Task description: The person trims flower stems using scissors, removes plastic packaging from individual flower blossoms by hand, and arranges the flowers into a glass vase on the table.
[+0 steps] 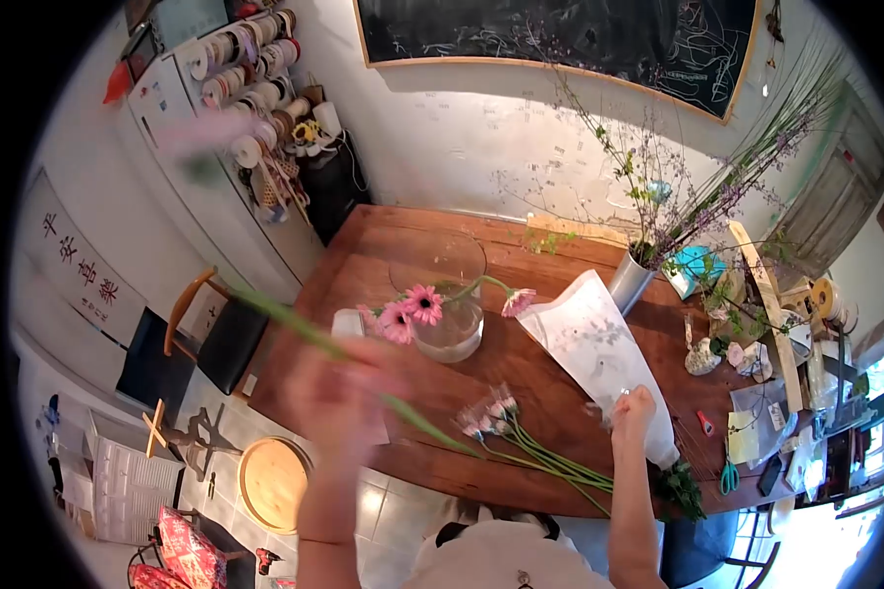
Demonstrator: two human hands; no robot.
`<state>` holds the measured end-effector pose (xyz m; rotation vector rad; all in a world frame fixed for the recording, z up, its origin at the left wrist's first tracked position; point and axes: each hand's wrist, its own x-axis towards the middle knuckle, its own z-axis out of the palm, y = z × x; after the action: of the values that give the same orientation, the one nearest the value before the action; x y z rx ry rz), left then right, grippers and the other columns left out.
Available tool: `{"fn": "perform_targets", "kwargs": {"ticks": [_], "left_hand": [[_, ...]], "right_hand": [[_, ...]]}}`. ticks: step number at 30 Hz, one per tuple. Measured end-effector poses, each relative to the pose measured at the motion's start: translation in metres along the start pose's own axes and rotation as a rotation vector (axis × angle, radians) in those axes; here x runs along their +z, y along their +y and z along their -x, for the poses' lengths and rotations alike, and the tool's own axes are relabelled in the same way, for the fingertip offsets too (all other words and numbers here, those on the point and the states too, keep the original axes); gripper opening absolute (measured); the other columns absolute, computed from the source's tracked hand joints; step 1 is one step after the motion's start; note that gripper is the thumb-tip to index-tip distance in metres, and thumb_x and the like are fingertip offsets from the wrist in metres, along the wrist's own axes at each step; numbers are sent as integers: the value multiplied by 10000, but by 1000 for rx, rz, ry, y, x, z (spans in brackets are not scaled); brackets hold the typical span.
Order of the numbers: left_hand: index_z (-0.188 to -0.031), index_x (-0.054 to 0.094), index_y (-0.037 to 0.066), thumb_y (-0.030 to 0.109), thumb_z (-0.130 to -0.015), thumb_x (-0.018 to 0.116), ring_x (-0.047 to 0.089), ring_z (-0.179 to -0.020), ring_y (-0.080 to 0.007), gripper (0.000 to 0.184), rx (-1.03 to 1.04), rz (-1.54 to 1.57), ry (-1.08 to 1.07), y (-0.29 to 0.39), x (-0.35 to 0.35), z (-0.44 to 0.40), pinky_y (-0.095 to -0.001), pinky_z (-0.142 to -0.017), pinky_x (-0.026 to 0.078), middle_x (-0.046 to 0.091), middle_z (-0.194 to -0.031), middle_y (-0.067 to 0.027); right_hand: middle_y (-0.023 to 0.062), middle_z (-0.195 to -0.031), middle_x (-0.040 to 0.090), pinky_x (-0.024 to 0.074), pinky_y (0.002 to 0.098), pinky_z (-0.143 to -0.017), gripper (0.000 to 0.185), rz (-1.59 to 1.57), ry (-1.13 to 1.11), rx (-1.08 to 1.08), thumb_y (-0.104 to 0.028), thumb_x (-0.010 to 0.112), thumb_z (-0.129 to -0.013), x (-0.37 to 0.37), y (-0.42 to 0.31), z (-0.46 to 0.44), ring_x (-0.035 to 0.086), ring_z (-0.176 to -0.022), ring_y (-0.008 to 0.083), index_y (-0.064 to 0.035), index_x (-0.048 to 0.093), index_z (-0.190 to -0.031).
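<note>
My left hand [349,388], smeared by motion, is closed around the long green stem of a gerbera [206,135]. Its pink head is a blur at the upper left, and the stem slants down across the table. Over the white paper, my right hand [634,407] is closed on a crumpled clear plastic sleeve [604,410]. Between the hands lie several gerberas [550,459], with clear plastic around their heads. Beyond my left hand stands a clear glass vase [452,339]. Pink gerberas [422,304] lean in it, one bending to the right.
The wooden table [363,255] holds a metal vase [631,283] of tall branches at the back right. White paper [594,339] lies below it. Teal scissors [729,478] and red-handled snips [705,423] lie at the right. A chair [221,339] stands left of the table.
</note>
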<state>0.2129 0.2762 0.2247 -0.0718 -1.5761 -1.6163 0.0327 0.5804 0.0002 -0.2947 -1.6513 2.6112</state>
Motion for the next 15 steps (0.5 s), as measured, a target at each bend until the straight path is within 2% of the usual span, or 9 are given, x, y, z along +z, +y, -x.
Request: {"fn": "perform_targets", "kwargs": {"ticks": [1, 2, 3, 4, 5, 8, 10, 12, 15], "left_hand": [[-973, 561, 30, 158, -889, 584, 577, -638, -96, 154, 157, 37, 235, 13, -27, -22, -189, -493, 476, 613, -857, -62], [-1024, 527, 30, 159, -928, 516, 574, -652, -98, 161, 173, 276, 318, 49, -33, -47, -158, -464, 451, 585, -881, -63], [-1074, 497, 18, 162, -964, 437, 530, -592, -72, 191, 136, 487, -177, 79, -59, -71, -142, -405, 388, 557, -861, -68], [-1057, 514, 13, 200, -979, 405, 487, -536, -53, 230, 331, 354, -136, 92, -75, -91, -163, -356, 340, 546, -834, -71], [-1036, 535, 12, 178, -963, 447, 452, -493, -48, 201, 382, 330, -102, 109, -87, -106, -169, -344, 312, 581, -815, -80], [-958, 568, 21, 158, -936, 507, 480, -489, -49, 151, 533, 46, 265, 111, -97, -139, -170, -362, 309, 610, -773, -71], [-888, 583, 39, 125, -903, 562, 502, -483, -56, 90, 454, -40, 583, 74, -53, -154, -163, -396, 326, 622, -741, -66], [-927, 586, 31, 106, -875, 600, 559, -547, -82, 93, 299, -238, 354, 18, -60, -156, -198, -479, 448, 640, -792, -86], [-857, 559, 29, 103, -874, 599, 558, -525, -91, 85, 192, -426, 170, -71, -55, -152, -183, -522, 455, 625, -703, -66]], "right_hand": [[-2, -466, 346, 207, 232, -359, 150, 10, -28, 14, 53, 419, -650, -2, 3, 4, 325, -380, 101, -47, 436, -540], [-2, -459, 350, 195, 224, -350, 143, 21, -53, 29, 55, 415, -656, -5, 5, 8, 313, -366, 93, -28, 468, -553], [6, -459, 367, 196, 217, -352, 134, 36, -52, 62, 53, 411, -657, -7, 5, 15, 317, -366, 92, -11, 497, -576], [15, -459, 384, 198, 210, -354, 140, 51, -52, 94, 51, 408, -659, -9, 4, 21, 321, -366, 91, 7, 527, -600], [24, -459, 402, 199, 202, -356, 158, 67, -50, 128, 49, 405, -660, -11, 5, 27, 325, -366, 90, 25, 556, -624], [52, -444, 430, 237, 228, -343, 205, 266, -141, 129, 9, 397, -645, -36, 20, 30, 337, -342, 107, 31, 601, -643], [45, -446, 434, 245, 228, -354, 173, 282, -142, 130, -16, 419, -670, -51, 35, 31, 350, -349, 109, 23, 565, -584], [40, -448, 439, 255, 228, -366, 195, 275, -121, 131, -50, 445, -702, -61, 40, 32, 359, -357, 110, 9, 528, -536], [32, -457, 440, 271, 226, -393, 296, 241, -59, 196, -108, 511, -778, -66, 34, 40, 384, -391, 104, -50, 454, -493]]}}
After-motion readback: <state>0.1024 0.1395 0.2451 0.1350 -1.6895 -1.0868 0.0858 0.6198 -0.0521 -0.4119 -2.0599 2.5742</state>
